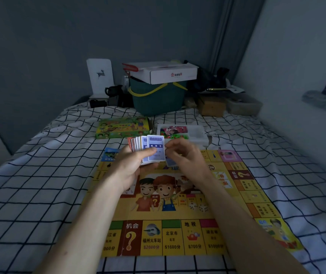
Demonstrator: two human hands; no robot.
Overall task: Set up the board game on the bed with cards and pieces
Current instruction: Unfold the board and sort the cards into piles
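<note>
Both hands above game board [178,214] — left hand [132,169] grips fanned property cards [150,149]; right hand [186,155] pinches one card.

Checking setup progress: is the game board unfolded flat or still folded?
Spread. The game board lies flat on the checked bedsheet, near edge row and side squares showing.

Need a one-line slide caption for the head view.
Left hand holds a fanned stack of cards above the yellow game board; right hand pinches one card.
</note>
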